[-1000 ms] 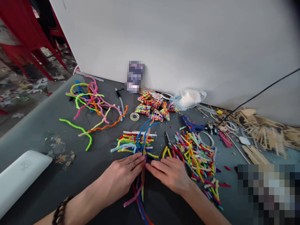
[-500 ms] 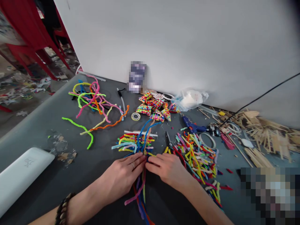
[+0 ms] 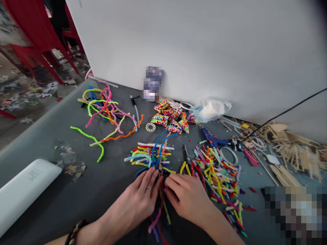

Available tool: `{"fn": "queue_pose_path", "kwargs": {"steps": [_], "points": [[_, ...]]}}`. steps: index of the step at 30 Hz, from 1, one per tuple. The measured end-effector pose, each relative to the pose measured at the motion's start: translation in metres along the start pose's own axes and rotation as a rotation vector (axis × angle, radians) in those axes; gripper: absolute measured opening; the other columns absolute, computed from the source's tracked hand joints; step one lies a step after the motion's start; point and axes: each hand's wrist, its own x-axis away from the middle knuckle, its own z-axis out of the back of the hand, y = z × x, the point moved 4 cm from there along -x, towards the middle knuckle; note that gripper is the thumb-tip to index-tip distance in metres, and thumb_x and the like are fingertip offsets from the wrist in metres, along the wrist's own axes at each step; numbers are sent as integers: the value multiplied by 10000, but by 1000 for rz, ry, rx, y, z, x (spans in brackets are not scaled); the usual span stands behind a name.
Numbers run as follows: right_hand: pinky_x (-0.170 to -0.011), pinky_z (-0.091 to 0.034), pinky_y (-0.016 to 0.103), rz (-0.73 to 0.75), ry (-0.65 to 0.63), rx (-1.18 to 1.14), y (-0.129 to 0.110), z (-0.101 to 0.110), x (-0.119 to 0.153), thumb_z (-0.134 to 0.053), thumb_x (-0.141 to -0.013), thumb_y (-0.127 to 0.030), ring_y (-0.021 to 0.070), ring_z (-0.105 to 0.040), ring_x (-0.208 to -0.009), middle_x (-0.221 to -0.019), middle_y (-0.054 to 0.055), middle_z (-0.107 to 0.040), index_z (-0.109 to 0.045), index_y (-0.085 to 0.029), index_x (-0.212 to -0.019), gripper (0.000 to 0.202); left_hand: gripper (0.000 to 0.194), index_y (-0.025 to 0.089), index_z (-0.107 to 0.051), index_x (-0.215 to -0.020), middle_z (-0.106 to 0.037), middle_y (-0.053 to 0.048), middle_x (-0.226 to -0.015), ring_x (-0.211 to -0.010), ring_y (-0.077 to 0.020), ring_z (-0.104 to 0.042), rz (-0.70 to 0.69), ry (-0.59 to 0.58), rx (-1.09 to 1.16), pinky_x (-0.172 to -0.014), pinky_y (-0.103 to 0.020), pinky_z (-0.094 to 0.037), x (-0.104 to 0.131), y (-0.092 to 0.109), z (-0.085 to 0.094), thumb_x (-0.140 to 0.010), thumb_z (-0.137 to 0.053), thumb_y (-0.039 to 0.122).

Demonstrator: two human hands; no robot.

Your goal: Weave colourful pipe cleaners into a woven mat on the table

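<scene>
A woven piece of colourful pipe cleaners (image 3: 150, 153) lies on the dark table, with long blue strands curving up from it and pink, blue and orange ends hanging towards me. My left hand (image 3: 141, 194), with a ring on one finger, presses its closed fingers on the near edge of the weave and grips the strands there. Close beside it on the right, my right hand (image 3: 187, 194) has its fingers bent together near the strands. Its fingertips are partly hidden, so what they pinch, if anything, cannot be made out.
Cut pipe-cleaner pieces (image 3: 219, 173) lie right of the hands, by scissors (image 3: 186, 153) and a blue glue gun (image 3: 214, 139). Further back are small woven bundles (image 3: 172, 117) and a plastic bag (image 3: 212, 109). Left are long pipe cleaners (image 3: 109, 105) and a white case (image 3: 30, 190). Wooden sticks (image 3: 293, 146) lie far right.
The whole view has shifted slightly. My right hand has moved a little away from my left hand and from the weave's edge, and the hanging pink strand has swung right.
</scene>
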Motion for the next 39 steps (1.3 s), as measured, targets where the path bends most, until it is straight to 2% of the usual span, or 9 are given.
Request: {"fn": "queue_pose_path", "kwargs": {"steps": [3,6,9,12,17,23,25,31,39], "points": [[-676,-349,321,-86,-19,-37,1,3,8,-598,-899,-167,188,-626,-781,-943,-14,-659,-567,-248,-990,126,570,4,-505,-1460,-504,-228,-1515,-1420,-343,-478,29,-15,-13,-1161,-431,-396,0,2,2,-942,-515,240],[-666,-352,332,-165,55,30,1,3,19,-563,-860,-112,205,-633,-758,-940,-1,-666,-574,-244,-1027,213,571,-10,-507,-1455,-526,-234,-1493,-1400,-347,-502,64,-14,-44,-1150,-438,-411,-1,4,5,-940,-497,237],[-645,-351,336,-195,139,17,-4,1,25,-489,-876,-63,190,-626,-700,-895,-13,-673,-589,-251,-1012,253,561,6,-524,-1446,-554,-215,-1474,-1387,-335,-520,72,-9,-30,-1133,-420,-437,-2,4,6,-933,-509,232],[-669,-386,318,-200,208,-74,-7,6,23,-487,-952,-120,173,-640,-724,-874,-21,-684,-623,-260,-983,198,536,66,-541,-1447,-571,-163,-1474,-1386,-293,-526,89,-24,57,-1115,-388,-462,-1,0,3,-929,-537,203],[-823,-448,311,-186,401,-82,3,22,-8,-514,-1040,-266,182,-663,-878,-978,17,-709,-687,-265,-1171,217,499,116,-552,-1443,-539,-123,-1514,-1382,-271,-531,119,-62,153,-1116,-400,-466,2,-4,-3,-950,-557,195],[-825,-510,379,-301,303,37,22,10,-57,-602,-985,-325,278,-635,-993,-1065,105,-645,-607,-178,-1350,393,491,143,-563,-1438,-497,-89,-1553,-1390,-288,-518,100,-80,165,-1108,-406,-465,1,-5,-3,-949,-565,188],[-827,-525,383,-324,289,-47,25,9,-64,-641,-959,-344,282,-635,-989,-1069,110,-627,-629,-172,-1299,381,502,132,-561,-1440,-507,-97,-1545,-1393,-297,-514,90,-82,153,-1115,-409,-457,1,-4,-3,-941,-569,181],[-831,-508,308,-276,394,-469,29,18,-61,-699,-905,-284,198,-656,-891,-970,27,-659,-667,-227,-926,68,510,87,-568,-1430,-559,-134,-1494,-1360,-325,-542,82,-59,104,-1111,-424,-456,-1,-1,-3,-933,-573,201],[-749,-493,265,-299,334,-416,17,14,-48,-643,-947,-256,177,-692,-850,-939,12,-732,-692,-234,-860,102,506,110,-554,-1445,-573,-131,-1481,-1362,-304,-544,100,-51,106,-1113,-418,-444,-3,-1,-2,-947,-544,195]]}}
